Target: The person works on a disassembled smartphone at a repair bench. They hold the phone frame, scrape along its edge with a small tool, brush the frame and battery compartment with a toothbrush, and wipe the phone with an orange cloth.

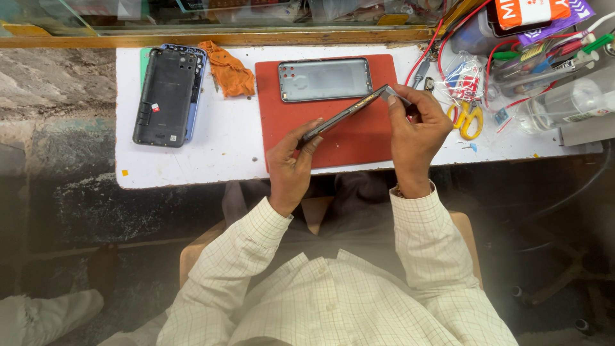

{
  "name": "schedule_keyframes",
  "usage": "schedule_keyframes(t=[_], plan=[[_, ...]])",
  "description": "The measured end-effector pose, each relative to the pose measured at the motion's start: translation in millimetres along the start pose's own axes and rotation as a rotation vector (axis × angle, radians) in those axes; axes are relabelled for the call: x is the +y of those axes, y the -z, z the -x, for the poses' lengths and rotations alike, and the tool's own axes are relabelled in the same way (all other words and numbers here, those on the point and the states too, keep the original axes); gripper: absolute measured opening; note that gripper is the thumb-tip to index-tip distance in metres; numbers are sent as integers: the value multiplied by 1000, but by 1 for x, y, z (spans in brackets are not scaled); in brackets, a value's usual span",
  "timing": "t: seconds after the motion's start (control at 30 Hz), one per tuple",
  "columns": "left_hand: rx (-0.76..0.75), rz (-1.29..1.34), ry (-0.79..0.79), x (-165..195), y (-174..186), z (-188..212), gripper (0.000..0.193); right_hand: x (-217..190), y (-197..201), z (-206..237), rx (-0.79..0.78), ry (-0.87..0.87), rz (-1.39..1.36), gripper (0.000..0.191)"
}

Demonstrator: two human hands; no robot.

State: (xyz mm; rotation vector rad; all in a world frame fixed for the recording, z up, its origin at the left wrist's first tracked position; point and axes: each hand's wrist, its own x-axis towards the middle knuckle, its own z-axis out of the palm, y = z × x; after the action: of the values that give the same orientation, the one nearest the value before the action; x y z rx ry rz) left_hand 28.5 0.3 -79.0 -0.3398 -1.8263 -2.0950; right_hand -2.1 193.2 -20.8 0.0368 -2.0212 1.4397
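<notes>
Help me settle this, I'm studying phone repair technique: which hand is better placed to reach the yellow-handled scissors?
Probably the right hand: the scissors lie just beside it on the white table, while the left hand grips the phone's far end.

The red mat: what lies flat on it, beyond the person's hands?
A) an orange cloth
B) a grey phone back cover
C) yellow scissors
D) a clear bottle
B: a grey phone back cover lies flat at the far edge of the red mat, while the scissors and the orange cloth rest off the mat on the white table.
</notes>
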Motion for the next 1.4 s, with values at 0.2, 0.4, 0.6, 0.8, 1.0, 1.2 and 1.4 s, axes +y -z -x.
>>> schedule_keyframes(t=[0.2,0.4,0.6,0.8,1.0,1.2,1.4], plan=[[6,-20,-11,0,0,-1,28,3,0,-4,-44,77,63,16],[7,-45,-1,-1,0,-2,28,5,-4,-7,-61,125,62,19],[1,-30,-9,-1,1,-2,28,10,-7,-8,-35,171,85,19],[-1,-22,0,-2,1,-1,28,14,-6,-14,11,256,178,18],[-4,-23,1,-2,1,-2,28,11,-11,-8,48,305,228,19],[0,-30,11,-3,1,-1,28,9,-11,-2,15,347,216,20],[-2,-10,25,-3,1,-2,28,12,-8,-12,37,253,158,18]])
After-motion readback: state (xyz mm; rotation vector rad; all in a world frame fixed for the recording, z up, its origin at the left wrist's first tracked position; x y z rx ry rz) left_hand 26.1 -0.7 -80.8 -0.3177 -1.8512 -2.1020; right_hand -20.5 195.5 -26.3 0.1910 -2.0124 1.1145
